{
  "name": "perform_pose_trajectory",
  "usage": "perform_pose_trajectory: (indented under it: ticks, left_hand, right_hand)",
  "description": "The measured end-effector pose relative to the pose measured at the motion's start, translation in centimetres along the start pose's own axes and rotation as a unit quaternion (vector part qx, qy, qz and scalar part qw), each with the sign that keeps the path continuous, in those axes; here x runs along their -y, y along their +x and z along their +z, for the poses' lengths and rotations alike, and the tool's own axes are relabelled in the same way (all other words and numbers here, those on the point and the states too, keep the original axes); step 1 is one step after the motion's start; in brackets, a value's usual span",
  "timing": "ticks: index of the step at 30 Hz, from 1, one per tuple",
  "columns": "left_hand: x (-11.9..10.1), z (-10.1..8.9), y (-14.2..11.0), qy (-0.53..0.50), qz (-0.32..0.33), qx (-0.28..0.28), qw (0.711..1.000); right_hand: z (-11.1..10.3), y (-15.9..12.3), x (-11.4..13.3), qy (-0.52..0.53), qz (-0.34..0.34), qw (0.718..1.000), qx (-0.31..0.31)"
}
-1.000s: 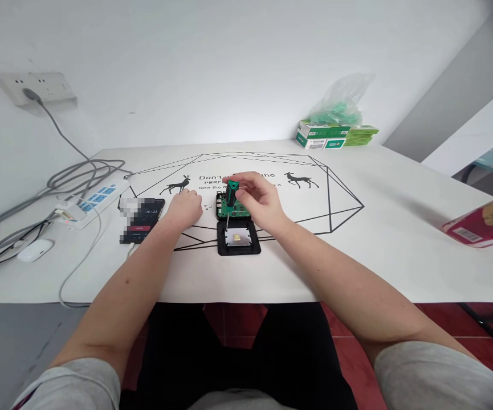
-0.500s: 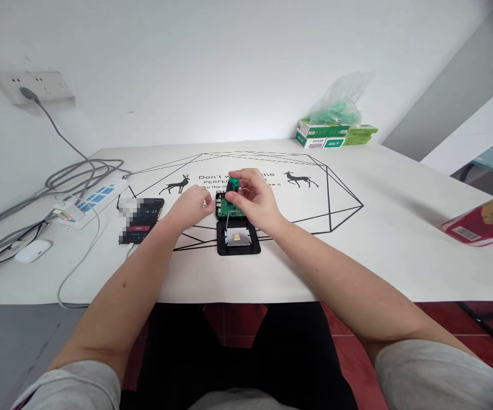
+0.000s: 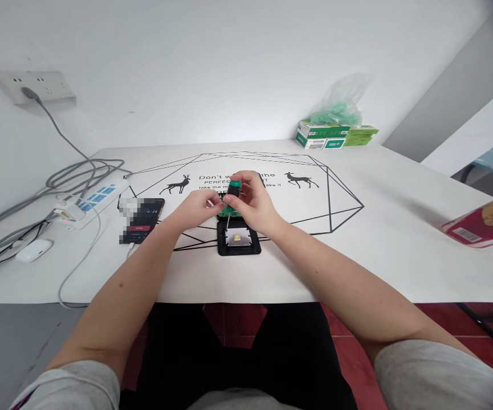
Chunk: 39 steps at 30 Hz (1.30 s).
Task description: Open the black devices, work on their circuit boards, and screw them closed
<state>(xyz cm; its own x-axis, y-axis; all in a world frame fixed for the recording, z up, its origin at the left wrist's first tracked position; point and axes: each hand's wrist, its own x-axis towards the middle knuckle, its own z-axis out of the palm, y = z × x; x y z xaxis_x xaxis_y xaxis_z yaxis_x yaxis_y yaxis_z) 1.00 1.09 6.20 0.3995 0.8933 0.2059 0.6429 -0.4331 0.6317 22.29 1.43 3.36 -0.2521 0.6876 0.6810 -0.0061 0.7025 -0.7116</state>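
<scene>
My right hand (image 3: pixel 255 199) grips the green and black handle of a screwdriver (image 3: pixel 234 188), its thin shaft pointing down to the front edge of a green circuit board (image 3: pixel 225 211). The board sits in a black case, partly covered by my hands. Directly in front lies the black case cover (image 3: pixel 223 244), with a silver plate (image 3: pixel 246 237) and a small yellowish pad on it. My left hand (image 3: pixel 201 206) is at the board's left side, thumb and fingers pinched near the screwdriver; whatever they may hold is too small to make out.
A phone (image 3: pixel 146 219) with a cable lies left of my hands. Further left are a power strip (image 3: pixel 96 199), coiled grey cable, glasses (image 3: pixel 4 253) and a white earbud case (image 3: pixel 33 250). Green boxes (image 3: pixel 323 131) with a plastic bag stand at the back; a red and yellow packet (image 3: pixel 481 222) is far right.
My left hand has moved right, bringing its fingers over the board's left edge and close to the screwdriver. My right hand keeps its hold on the screwdriver, with the handle shifted slightly.
</scene>
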Motion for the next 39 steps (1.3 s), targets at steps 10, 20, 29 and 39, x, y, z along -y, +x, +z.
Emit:
perform_pose_trajectory:
  ticks: [10,20,29,39]
  left_hand:
    - [-0.1,-0.7,0.1,-0.171,-0.041,0.008,0.984]
    - [-0.3,-1.1,0.0,-0.232,-0.069,0.022,0.97]
    - [1.4,-0.9,0.1,-0.146,-0.103,0.105,0.978]
    - [0.6,-1.0,-0.2,-0.118,-0.089,0.182,0.972]
  right_hand:
    - [-0.3,-0.2,0.3,0.031,0.016,0.999,0.027]
    - [-0.4,0.2,-0.1,-0.006,0.005,1.0,-0.008]
    - [-0.1,0.0,0.5,0.112,0.018,0.992,0.063]
    - [0.4,0.0,0.5,0.037,0.031,0.999,0.013]
